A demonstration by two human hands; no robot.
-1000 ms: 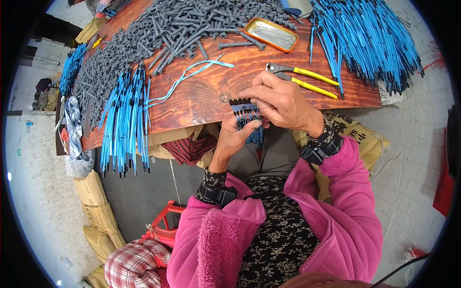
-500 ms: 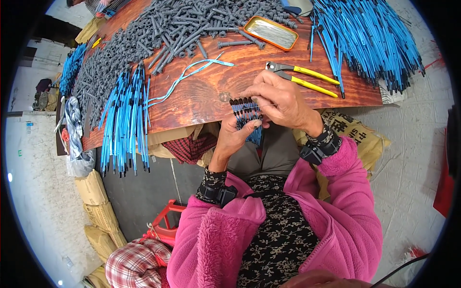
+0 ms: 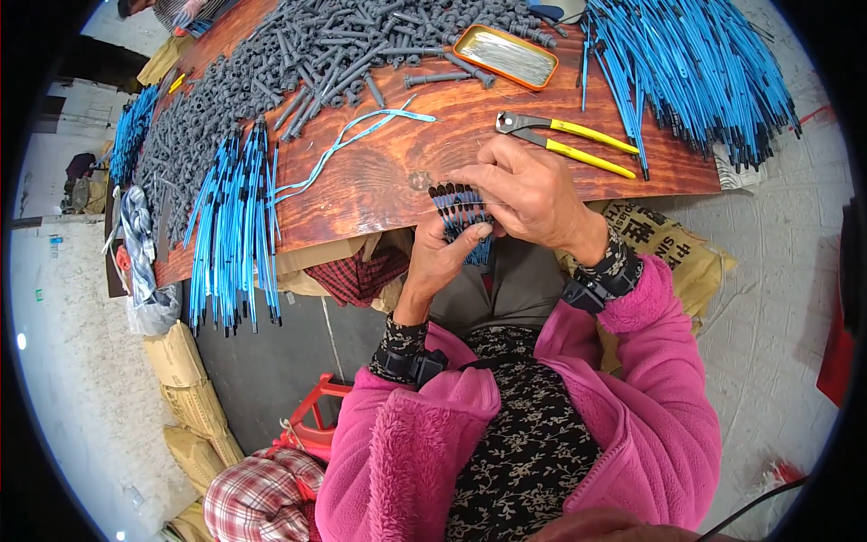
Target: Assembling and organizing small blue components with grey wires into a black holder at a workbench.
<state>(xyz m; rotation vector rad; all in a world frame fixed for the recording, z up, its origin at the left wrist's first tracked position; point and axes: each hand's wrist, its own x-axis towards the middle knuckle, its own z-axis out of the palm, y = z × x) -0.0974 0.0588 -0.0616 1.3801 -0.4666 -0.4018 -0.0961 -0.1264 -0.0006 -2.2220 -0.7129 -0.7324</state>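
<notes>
My left hand is wrapped round a bundle of thin blue sticks with black tips, held upright just off the table's near edge, its thumb across the front. My right hand is closed at the bundle's right side, thumb and fingers pinched together against the tips. Whatever lies between those fingertips is too small or hidden to make out. Nearest beyond the right hand is a pair of pincers with yellow handles. Past them stands an orange-rimmed tin of thin metal wires.
A wooden table carries a large heap of grey plastic plugs. Blue sticks lie in a pile at the right and another overhangs the edge at the left. A blue strip lies between. Another person's hand shows far left.
My right fingers have shifted slightly at the bundle. A thin wire that stuck out beside the right hand is no longer plain to see. The left hand keeps its grip.
</notes>
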